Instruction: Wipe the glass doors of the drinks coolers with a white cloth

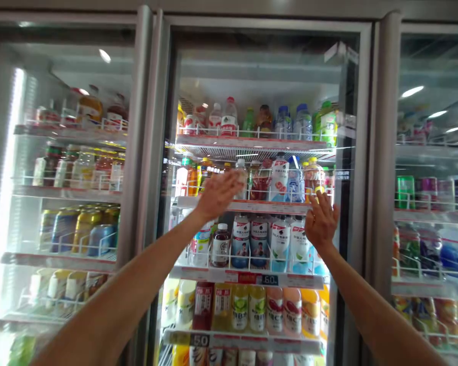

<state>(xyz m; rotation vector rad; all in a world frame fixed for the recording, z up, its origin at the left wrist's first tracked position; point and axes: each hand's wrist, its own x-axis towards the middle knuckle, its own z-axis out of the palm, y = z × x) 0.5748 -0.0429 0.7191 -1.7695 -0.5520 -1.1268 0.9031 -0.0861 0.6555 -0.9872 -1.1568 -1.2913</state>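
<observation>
Both my arms reach up toward the glass door (267,61) of the middle drinks cooler. My left hand (219,192) lies flat with fingers stretched to the right, somewhat blurred. It covers part of the second shelf (275,206), left of a clear bottle with a white cap (240,178). Farther right, my right hand (322,218) is raised, fingers apart and pointing up, before the shelf's right end. Neither hand holds anything. Whether they touch the glass I cannot tell. Blue-and-white bottles (280,244) and a dark bottle (220,246) stand on the shelf below.
Bottles of juice-coloured drinks (257,307) fill a lower shelf, and more bottles (229,118) line the top one. A metal frame post (147,127) divides this cooler from the left one with bottles and cans (86,229). Another glass-fronted cooler holds drinks (455,254) at right.
</observation>
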